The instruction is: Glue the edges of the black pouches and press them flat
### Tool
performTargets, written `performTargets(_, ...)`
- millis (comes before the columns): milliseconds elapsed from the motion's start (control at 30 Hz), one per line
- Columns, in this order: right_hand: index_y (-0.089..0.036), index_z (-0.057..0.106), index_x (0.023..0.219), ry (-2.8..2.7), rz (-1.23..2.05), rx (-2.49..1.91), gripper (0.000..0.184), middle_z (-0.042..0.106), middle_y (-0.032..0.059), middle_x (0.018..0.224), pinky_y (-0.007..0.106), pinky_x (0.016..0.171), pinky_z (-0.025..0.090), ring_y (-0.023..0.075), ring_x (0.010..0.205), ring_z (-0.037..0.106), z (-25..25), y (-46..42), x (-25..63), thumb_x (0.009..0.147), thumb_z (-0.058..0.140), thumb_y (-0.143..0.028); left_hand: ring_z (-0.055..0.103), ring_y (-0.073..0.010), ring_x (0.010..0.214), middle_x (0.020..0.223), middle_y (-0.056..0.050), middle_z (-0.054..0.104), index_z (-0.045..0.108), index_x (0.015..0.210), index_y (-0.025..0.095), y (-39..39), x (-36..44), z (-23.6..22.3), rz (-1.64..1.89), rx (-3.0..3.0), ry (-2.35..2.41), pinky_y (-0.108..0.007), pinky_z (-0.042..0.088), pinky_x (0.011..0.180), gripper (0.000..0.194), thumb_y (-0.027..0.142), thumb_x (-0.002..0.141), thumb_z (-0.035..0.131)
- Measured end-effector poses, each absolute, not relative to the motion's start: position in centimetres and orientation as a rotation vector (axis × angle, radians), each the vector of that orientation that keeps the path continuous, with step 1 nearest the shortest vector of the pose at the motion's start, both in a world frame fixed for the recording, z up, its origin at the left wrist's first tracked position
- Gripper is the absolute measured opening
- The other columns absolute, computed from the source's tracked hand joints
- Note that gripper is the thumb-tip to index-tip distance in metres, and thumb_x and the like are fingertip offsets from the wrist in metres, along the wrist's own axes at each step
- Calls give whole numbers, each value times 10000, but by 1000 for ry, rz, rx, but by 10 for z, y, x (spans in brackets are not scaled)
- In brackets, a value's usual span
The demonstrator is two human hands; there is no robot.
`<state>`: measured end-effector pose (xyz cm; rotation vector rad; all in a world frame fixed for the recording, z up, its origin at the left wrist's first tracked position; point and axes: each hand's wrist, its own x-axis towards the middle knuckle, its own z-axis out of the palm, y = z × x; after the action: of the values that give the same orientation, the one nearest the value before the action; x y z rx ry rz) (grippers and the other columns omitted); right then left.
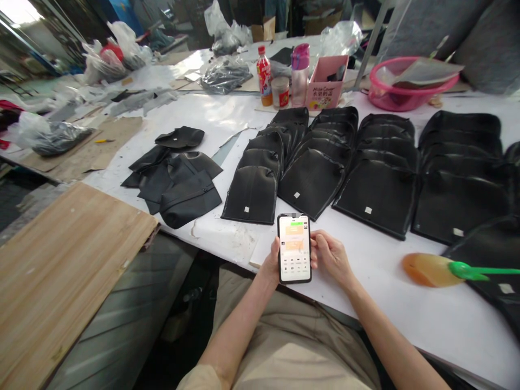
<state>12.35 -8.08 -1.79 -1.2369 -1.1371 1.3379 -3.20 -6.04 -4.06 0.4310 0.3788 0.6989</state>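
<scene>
A smartphone (294,249) with a lit screen is held upright over the table's near edge. My left hand (273,261) is wrapped round its left side and back, with fingertips showing at the right edge. Close by on the right, my right hand (330,253) is closed with its fingers curled in beside the phone; whether anything is in them is hidden. Just beyond the phone lie rows of flat black pieces (311,181) that look like leather, overlapping, several with small white labels. A looser pile of black pieces (190,197) lies to the left.
On the right a bottle of orange liquid (430,270) with a green nozzle lies on its side. Behind the rows stand a red-labelled drink bottle (264,76), a glass (280,92), a purple-topped bottle (299,76), a pink box (327,84) and a pink basin (377,92). A wooden board (73,271) is at left.
</scene>
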Motion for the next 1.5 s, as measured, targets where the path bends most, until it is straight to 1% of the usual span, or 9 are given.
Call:
performTargets(200,-208,614,894,-1141,1332,-1255,481,568,-58,495,247,462,472,128,392,556,-17,-81,123,1001,486,-659,693,-433,1076,997,-234,726,695,1094,45,-61,-30,-41,710,421,381,-470,576,861,1055,956,562,657)
performTargets(367,-202,626,902,-1145,1331,-1247,467,567,-61,505,239,470,468,119,395,555,-18,-81,124,1017,479,-630,700,-418,1065,1030,-224,729,670,1159,60,-61,-31,-46,709,416,402,-461,579,838,1038,949,625,614)
performTargets(567,-197,636,935,-1134,1343,-1252,475,559,-63,505,236,452,454,122,400,557,-18,-81,124,1013,478,-638,718,-395,1008,1033,-204,737,677,1196,71,-62,-31,-43,696,358,357,-432,585,816,1063,928,568,698)
performTargets(833,-204,630,931,-1139,1339,-1268,482,561,-63,492,243,466,472,128,403,562,-16,-81,124,1004,478,-655,714,-416,1024,976,-211,739,682,1165,46,-62,-31,-43,677,361,367,-444,587,815,1083,941,555,690)
performTargets(967,-212,616,902,-1145,1334,-1274,491,569,-58,504,246,458,469,129,401,561,-16,-80,124,998,474,-673,711,-417,1044,986,-215,735,673,1159,47,-63,-31,-47,682,346,376,-450,584,823,1059,939,587,668)
performTargets(1067,-208,626,918,-1154,1326,-1280,509,564,-59,495,250,464,474,132,402,562,-16,-80,124,995,466,-685,710,-416,1051,994,-218,734,665,1164,53,-62,-32,-47,697,349,392,-450,583,825,1027,923,618,665)
performTargets(1267,-208,620,914,-1161,1322,-1268,478,569,-61,499,247,472,473,126,404,562,-17,-80,124,1014,466,-649,712,-414,1038,1006,-207,735,669,1183,63,-61,-32,-43,732,378,386,-444,585,816,1058,924,567,703)
performTargets(1400,-210,616,899,-1173,1314,-1276,488,566,-60,495,252,481,487,128,401,561,-17,-80,124,1012,460,-658,713,-413,1041,999,-214,733,666,1182,53,-61,-31,-44,731,374,403,-446,583,825,1034,916,613,677)
performTargets(1500,-211,610,885,-1169,1316,-1276,499,566,-59,501,248,469,483,126,397,558,-16,-80,123,1004,463,-672,713,-412,1041,1000,-213,732,661,1187,55,-62,-32,-46,721,363,405,-448,583,829,1029,913,619,675)
